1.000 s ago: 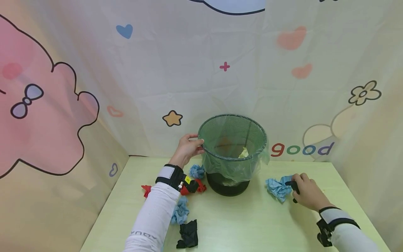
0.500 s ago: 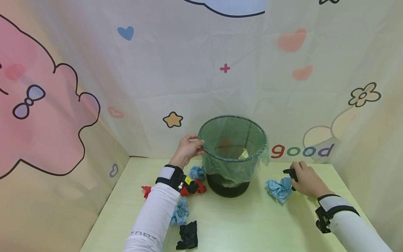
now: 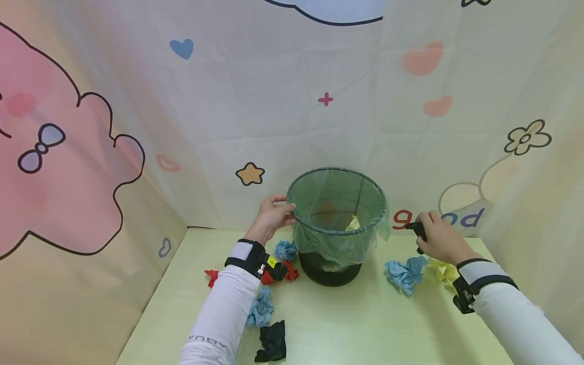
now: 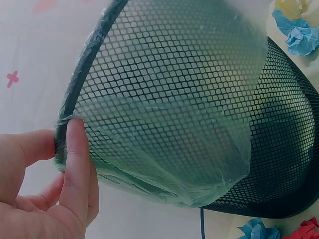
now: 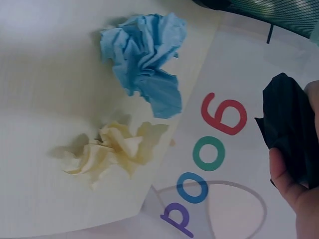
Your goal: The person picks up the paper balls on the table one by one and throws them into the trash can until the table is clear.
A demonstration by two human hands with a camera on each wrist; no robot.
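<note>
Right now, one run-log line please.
left hand: grips bin by rim; right hand: holds black paper aloft, outside bin; yellow paper: inside bin

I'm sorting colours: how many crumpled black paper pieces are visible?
2: one crumpled black paper piece in the right hand, another on the pale table near the white left sleeve, which may hide more.

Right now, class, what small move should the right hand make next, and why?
Probably move left over the bin: the right hand grips black paper off to the bin's right, and the left hand holds the bin's rim.
</note>
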